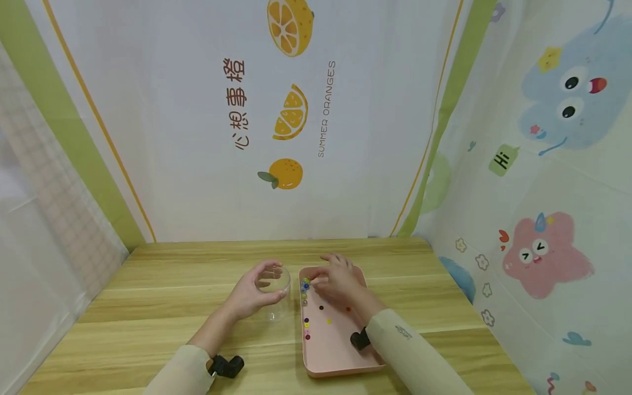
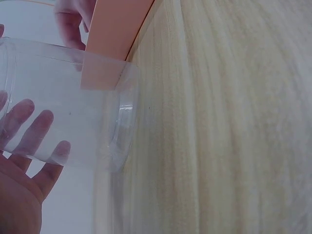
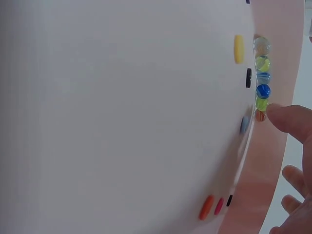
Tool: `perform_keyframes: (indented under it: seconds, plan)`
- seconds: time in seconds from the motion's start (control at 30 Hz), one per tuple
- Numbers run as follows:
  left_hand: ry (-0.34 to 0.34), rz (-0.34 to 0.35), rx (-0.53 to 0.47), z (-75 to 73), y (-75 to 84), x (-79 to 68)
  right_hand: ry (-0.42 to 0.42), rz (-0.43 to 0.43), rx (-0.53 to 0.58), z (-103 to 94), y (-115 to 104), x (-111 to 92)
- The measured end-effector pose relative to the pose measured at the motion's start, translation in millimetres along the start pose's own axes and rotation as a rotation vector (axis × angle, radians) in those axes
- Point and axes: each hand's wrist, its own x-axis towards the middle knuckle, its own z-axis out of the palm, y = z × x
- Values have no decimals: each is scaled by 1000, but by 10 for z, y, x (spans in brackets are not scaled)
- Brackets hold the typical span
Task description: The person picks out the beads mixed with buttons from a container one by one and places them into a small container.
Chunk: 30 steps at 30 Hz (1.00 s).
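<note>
My left hand [image 1: 250,293] grips a clear, see-through jar [image 1: 273,315], thumb on one side and fingers curled round the other. In the left wrist view the jar [image 2: 92,107] shows no contents, and its base is close to the wood. My right hand [image 1: 338,281] reaches over the far end of a pink tray [image 1: 340,359]. Its thumb and forefinger are by a row of glass marbles [image 1: 306,286] along the tray's left wall. In the right wrist view the thumb tip is right beside the green and brown marbles [image 3: 262,104]; the other fingers are spread apart.
Small coloured discs lie scattered in the tray, among them a yellow disc [image 3: 239,48] and a red disc [image 3: 206,207]. The tray stands on a wood-grain table [image 1: 163,307], just right of the jar. Printed curtains [image 1: 187,181] hang behind and beside the table.
</note>
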Motion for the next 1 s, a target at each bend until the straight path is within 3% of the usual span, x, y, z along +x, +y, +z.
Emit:
perform_keyframes:
  seconds: [0.33, 1.0]
  plan:
    - [3, -8, -1, 0, 21, -15, -37, 42, 14, -4, -26, 40]
    - [-2, 1, -3, -1, 21, -8, -57, 49, -24, 63, 34, 120]
